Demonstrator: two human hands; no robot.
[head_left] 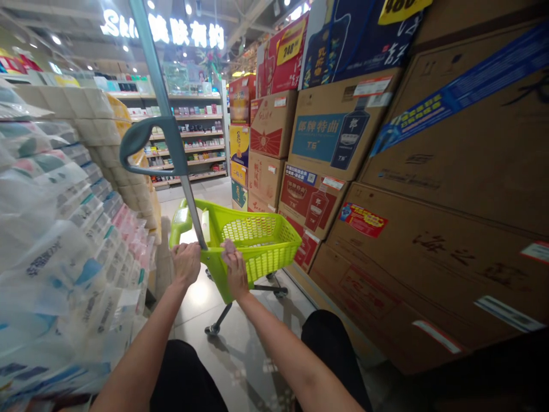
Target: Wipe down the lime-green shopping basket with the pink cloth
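Note:
A lime-green shopping cart (261,258) with a basket body and small wheels stands in the aisle before me. Its long grey handle (169,143) rises up and to the left, with a looped grip on its side. My left hand (187,264) is closed over the cart's near rim, just left of the handle's base. On the other side of that base, my right hand (237,276) presses a small crumpled pinkish-grey cloth (229,248) onto the rim. Parts of the cloth are hidden under the fingers.
Stacked cardboard cartons (429,252) wall off the right side. Plastic-wrapped tissue packs (64,246) are piled on the left. Shelves of small goods (193,134) stand at the back, beneath a lit sign (184,33). Pale floor tiles (257,349) run between my knees and the cart.

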